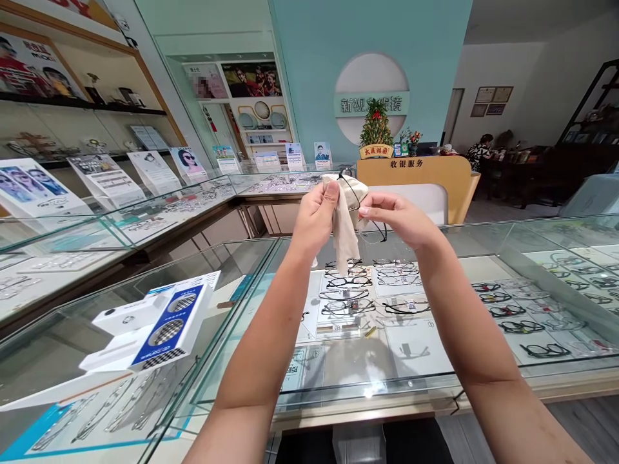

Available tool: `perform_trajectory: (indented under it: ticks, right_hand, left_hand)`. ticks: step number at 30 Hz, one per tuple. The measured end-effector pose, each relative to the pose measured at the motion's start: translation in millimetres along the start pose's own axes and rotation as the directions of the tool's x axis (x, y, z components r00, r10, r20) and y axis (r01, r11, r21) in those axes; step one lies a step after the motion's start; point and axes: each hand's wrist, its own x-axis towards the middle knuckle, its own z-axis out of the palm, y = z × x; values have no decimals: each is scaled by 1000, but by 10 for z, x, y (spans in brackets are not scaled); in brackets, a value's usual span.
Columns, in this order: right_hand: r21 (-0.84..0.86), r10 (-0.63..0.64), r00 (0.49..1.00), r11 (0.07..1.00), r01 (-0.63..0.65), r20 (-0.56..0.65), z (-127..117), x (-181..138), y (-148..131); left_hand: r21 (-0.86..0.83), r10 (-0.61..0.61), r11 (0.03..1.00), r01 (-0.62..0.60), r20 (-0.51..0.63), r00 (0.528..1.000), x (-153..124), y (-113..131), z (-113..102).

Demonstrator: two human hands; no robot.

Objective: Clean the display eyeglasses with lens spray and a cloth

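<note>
My left hand [316, 212] is closed on a cream cleaning cloth [345, 238], which is draped over part of a pair of eyeglasses [356, 205]. One end of the cloth hangs down below my fingers. My right hand [399, 216] pinches the thin dark frame of the glasses from the right side, thumb and fingers together. A dark temple tip dangles under the right fingers. Both hands are raised above a glass display counter, and the cloth hides part of the lenses.
Under the counter's glass top [348, 380] lie several rows of eyeglasses [351, 281]. A blue and white display box [169, 325] stands on the left counter. Behind are a wooden cashier desk [411, 169], a potted plant [376, 125] and, at far right, a seated person [478, 151].
</note>
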Motion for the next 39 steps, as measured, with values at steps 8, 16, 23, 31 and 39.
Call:
perform_trajectory:
  ticks: [8, 16, 23, 31, 39]
  right_hand:
    - [99, 52, 997, 993, -56, 48, -61, -45, -83]
    - [178, 73, 981, 978, -106, 182, 67, -26, -78]
    - [204, 99, 993, 973, -111, 67, -8, -47, -106]
    - [203, 98, 976, 970, -137, 193, 122, 15, 7]
    - [185, 34, 999, 982, -39, 32, 48, -48, -105]
  left_hand:
    - [-49, -46, 997, 61, 262, 964, -28, 165, -59]
    - [-46, 66, 996, -71, -106, 992, -111, 119, 194]
    - [-86, -19, 996, 32, 156, 988, -31, 73, 22]
    - [-12, 82, 996, -85, -155, 984, -81, 61, 220]
    - [19, 65, 998, -63, -214, 975, 31, -1, -26]
